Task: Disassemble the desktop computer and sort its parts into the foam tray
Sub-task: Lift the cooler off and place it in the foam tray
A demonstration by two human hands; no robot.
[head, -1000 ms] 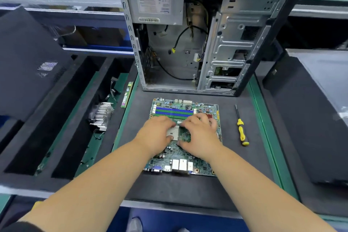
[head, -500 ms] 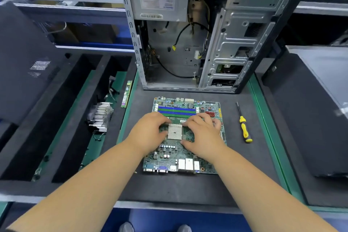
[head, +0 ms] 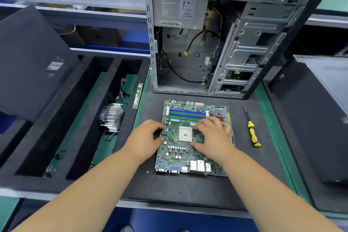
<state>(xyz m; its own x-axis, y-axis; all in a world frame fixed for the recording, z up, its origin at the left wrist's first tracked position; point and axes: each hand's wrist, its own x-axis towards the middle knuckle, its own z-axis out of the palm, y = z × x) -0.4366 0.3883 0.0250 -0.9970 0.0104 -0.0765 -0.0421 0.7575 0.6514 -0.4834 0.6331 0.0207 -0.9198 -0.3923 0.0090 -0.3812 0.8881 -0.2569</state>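
Motherboard (head: 194, 137) lay flat on the dark mat (head: 188, 190), ports toward you. Your left hand (head: 145, 139) rested at its left edge, fingers curled onto the board; whether they gripped it I cannot tell. Your right hand (head: 212, 137) lay on the board beside the socket (head: 185, 133), fingers spread and bent, clasping nothing. Right of the board lay a screwdriver (head: 251, 131). To the left, the foam tray (head: 56, 118) held a heatsink (head: 112, 117) and a RAM stick (head: 137, 96). Farther back stood the opened case (head: 235, 34).
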